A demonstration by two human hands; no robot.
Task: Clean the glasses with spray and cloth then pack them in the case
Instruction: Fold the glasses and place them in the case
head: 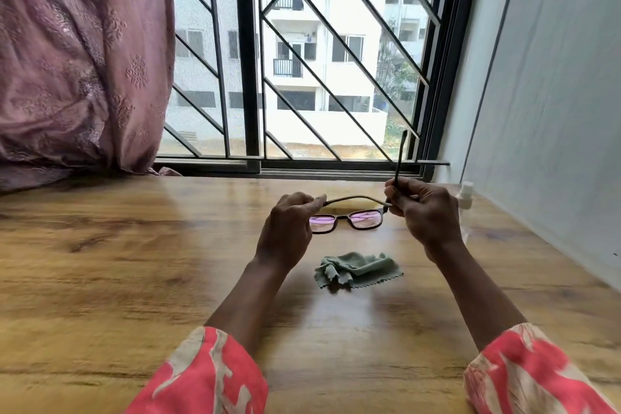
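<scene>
Wood-grain brown table (134,245) carries one crumpled pale green cleaning cloth (358,269) and one clear spray bottle with a white cap (465,198) at the right wall. One pair of dark-framed glasses with pink-tinted lenses (347,220) is held above it: the left hand (289,228) pinches one temple, the right hand (423,212) grips the other, upright

Both hands (285,232) (425,212) hold glasses (347,220) above green cloth (358,269).
</scene>
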